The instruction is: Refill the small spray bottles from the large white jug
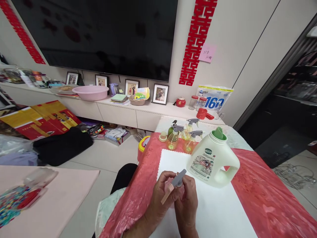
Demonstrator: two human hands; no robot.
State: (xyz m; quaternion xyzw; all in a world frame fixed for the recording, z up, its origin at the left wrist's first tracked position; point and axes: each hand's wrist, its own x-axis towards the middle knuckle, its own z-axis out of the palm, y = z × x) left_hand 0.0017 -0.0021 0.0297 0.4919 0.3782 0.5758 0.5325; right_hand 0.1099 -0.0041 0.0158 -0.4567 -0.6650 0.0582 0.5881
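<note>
A small spray bottle with a grey trigger head (178,178) and a pink trigger is between my two hands, low over the white sheet (213,206). My left hand (159,195) is closed around its left side. From the right, my right hand (187,198) is closed on it, fingers near the head. The hands mostly hide the bottle's pinkish body. Just beyond them, a large white detergent jug (210,158) stands uncapped, a green spout in its neck. Several spray bottles (172,140) with grey heads stand behind the sheet, beside a pale cap (162,136).
Red plastic film (267,178) covers the table around the sheet. A pink table (61,198) with colourful small pieces stands at the left. Along the wall, a cabinet (148,114) bears a pink basin (90,93), photo frames and jars, beneath a large television (111,36).
</note>
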